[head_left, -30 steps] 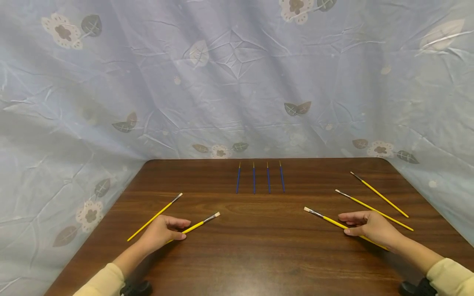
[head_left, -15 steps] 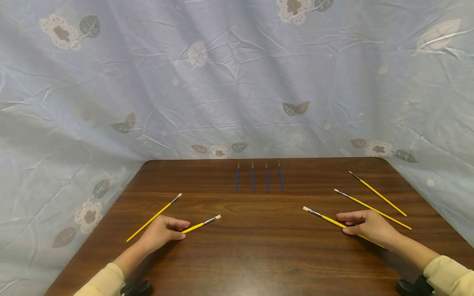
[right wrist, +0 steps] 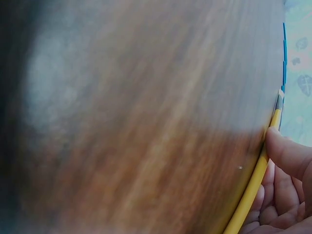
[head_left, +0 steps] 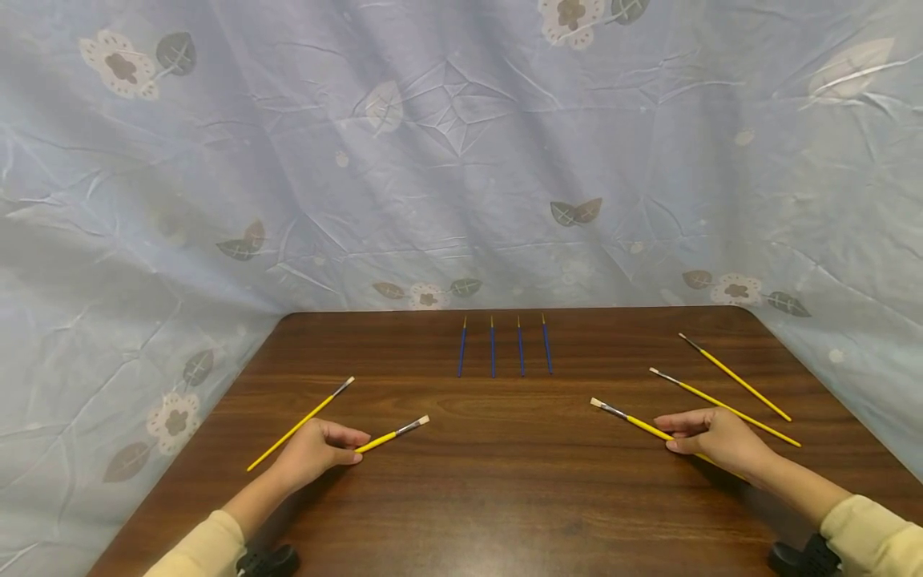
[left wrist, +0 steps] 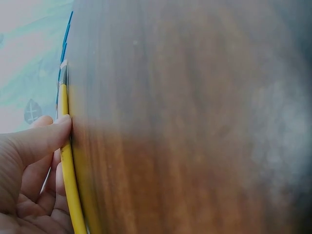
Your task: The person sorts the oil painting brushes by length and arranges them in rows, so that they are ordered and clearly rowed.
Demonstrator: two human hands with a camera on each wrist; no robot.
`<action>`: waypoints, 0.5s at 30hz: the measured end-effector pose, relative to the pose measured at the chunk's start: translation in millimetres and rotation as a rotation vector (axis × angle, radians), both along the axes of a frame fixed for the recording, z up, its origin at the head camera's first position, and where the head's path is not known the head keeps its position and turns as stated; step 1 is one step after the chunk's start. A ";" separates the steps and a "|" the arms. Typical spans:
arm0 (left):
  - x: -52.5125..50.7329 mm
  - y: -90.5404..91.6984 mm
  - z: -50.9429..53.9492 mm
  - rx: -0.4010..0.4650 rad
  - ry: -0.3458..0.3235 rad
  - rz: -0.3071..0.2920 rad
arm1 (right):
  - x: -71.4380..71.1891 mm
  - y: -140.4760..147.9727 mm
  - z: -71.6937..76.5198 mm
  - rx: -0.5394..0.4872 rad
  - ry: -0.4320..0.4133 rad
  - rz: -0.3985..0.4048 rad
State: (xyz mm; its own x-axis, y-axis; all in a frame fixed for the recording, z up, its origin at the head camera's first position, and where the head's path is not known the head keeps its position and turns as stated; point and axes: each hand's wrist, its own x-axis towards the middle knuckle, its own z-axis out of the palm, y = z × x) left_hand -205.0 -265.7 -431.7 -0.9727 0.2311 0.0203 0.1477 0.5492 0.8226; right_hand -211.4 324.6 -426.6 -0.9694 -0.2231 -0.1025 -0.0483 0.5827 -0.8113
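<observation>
Yellow paintbrushes (head_left: 385,438), one each pinched in left fingers (head_left: 348,435) and right fingers (head_left: 685,421), axes slanting inward, bristles (head_left: 423,420) forward.

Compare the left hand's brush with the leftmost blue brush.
The held brush has a yellow handle and broad pale bristles; the blue brush, a blue handle and narrow tip. The left hand pinches the held brush, while the blue brush lies on the table. Both are slim paintbrushes.

Wood-grained tabletop (head_left: 505,497) with a smooth sheen, creased cloth backdrop (head_left: 447,180) with a faint satin shine, smooth glossy yellow paintbrush handles (left wrist: 71,180), shiny metal ferrules (head_left: 407,428), matt bristle tips (head_left: 423,420), smooth blue brush handles (head_left: 493,353), matt cloth sleeves (head_left: 207,549), black wrist gear (head_left: 274,561) that looks like plastic
</observation>
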 end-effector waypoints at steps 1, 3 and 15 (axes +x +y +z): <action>-0.1 -0.1 -0.3 0.000 0.002 -0.004 | 0.1 0.0 0.3 0.003 -0.003 0.000; -0.5 -0.2 -0.6 -0.003 0.006 -0.009 | 0.3 0.0 0.9 0.007 -0.007 -0.001; -2.3 0.7 0.2 -0.033 0.013 0.009 | -1.5 -2.7 1.4 0.029 0.012 -0.024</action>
